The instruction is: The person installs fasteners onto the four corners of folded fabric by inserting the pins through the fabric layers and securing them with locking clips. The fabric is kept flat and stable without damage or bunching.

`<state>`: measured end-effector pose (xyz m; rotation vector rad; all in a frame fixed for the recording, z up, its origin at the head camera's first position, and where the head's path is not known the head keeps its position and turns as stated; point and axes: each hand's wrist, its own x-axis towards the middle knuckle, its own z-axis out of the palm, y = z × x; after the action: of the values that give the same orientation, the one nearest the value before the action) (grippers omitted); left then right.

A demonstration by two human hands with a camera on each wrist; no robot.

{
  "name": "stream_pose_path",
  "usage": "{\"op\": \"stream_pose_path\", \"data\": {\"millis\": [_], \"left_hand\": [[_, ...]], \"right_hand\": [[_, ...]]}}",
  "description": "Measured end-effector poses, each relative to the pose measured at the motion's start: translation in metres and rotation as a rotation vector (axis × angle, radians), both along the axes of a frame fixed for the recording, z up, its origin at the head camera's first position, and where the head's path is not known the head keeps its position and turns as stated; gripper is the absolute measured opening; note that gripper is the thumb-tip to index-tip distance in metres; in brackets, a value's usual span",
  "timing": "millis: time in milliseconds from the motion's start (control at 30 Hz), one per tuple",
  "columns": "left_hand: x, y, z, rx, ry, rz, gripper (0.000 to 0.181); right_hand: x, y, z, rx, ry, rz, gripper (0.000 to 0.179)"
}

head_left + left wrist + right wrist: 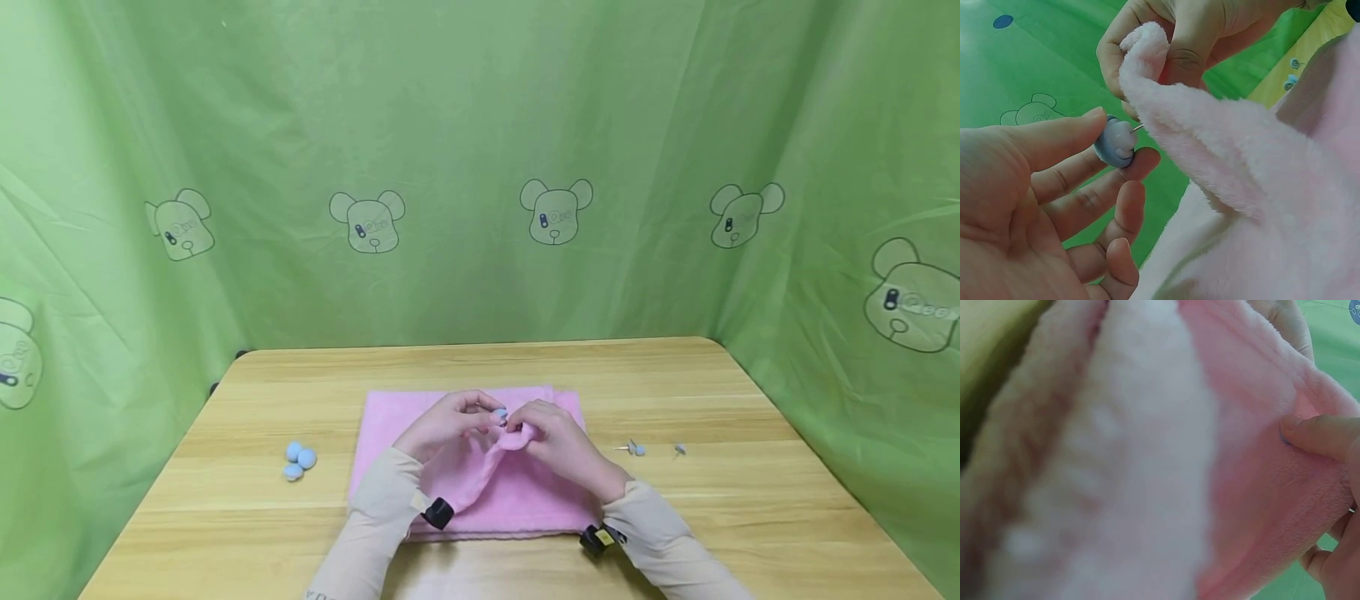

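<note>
A folded pink fleece blanket (517, 500) lies on the table with one corner lifted between the hands. My left hand (450, 421) pinches a blue round cap (1116, 142) with a pale underside between thumb and fingers. From the cap a thin metal pin (1137, 127) runs to the edge of the raised fleece. My right hand (558, 437) grips that raised corner. In the right wrist view the right thumb (1322, 434) presses on the fleece, a small blue edge (1284, 438) showing under its tip; the rest of that blue piece is hidden.
Three blue round caps (306, 458) sit together on the wooden table (225, 517) at the left. On the right lie blue-headed pins (638, 450), one showing its metal point, and another small pin (679, 450). A green curtain (480, 283) surrounds the table's back and sides.
</note>
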<state>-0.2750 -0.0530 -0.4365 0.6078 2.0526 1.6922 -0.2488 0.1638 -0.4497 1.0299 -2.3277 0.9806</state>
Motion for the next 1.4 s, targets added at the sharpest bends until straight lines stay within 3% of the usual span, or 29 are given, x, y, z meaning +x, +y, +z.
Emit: {"op": "stream_pose_path", "data": {"millis": [400, 567, 733, 833, 1000, 1167, 1400], "left_hand": [[0.000, 0.007, 0.000, -0.066, 0.041, 0.004, 0.025], [0.004, 0.005, 0.009, -0.168, 0.156, 0.058, 0.034], [0.009, -0.002, 0.018, -0.187, 0.233, 0.128, 0.043], [0.016, -0.004, 0.024, -0.215, 0.306, 0.133, 0.042], [0.031, 0.000, 0.033, -0.333, 0.416, 0.116, 0.034], [0.041, 0.011, 0.037, -0.433, 0.434, 0.124, 0.024], [0.045, 0.022, 0.033, -0.417, 0.396, 0.157, 0.011]], "right_hand": [[0.000, 0.001, 0.002, 0.013, -0.018, -0.025, 0.022], [-0.001, 0.002, 0.004, -0.006, -0.007, -0.016, 0.021], [-0.001, 0.002, 0.004, -0.001, -0.018, -0.011, 0.021], [0.000, 0.003, 0.004, 0.000, -0.038, -0.018, 0.021], [0.000, 0.003, 0.005, 0.003, -0.061, -0.034, 0.022], [-0.001, 0.004, 0.005, 0.009, -0.072, -0.035, 0.021], [0.000, 0.005, 0.004, 0.019, -0.097, -0.037, 0.022]]}}
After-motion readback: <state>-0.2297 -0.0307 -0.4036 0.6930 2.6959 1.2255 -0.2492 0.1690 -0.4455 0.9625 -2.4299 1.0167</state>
